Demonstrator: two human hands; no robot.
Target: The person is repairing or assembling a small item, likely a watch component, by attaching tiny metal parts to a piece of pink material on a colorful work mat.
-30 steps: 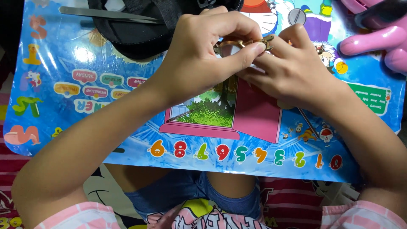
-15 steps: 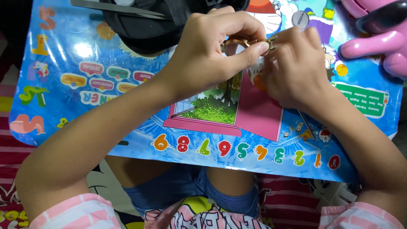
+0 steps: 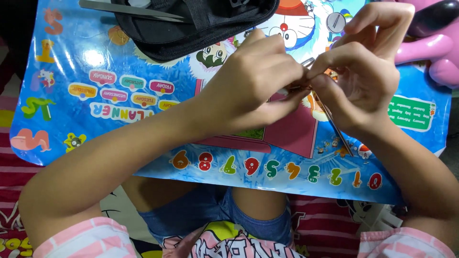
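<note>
Glossy blue plastic, printed with cartoon figures, coloured number shapes and label patches, is covering the counter (image 3: 95, 62), which is sitting across the person's lap. The left hand (image 3: 251, 81) is curling in from nine o'clock, its fingertips pinching a small metal piece (image 3: 300, 87) near the middle of the view. The right hand (image 3: 366, 71) is meeting it from three o'clock, fingers clenched around thin metal tweezers (image 3: 334, 125) whose free end is slanting down toward five o'clock; the tips are hidden between the two hands. At twelve o'clock a black zip pouch (image 3: 191, 24) is lying open, with a second pair of tweezers (image 3: 129, 9) resting at its left edge. A pink plastic toy (image 3: 430, 48) is sitting at two o'clock. Below the counter, denim shorts (image 3: 210, 212) and a red striped mat (image 3: 14, 191) are showing.
</note>
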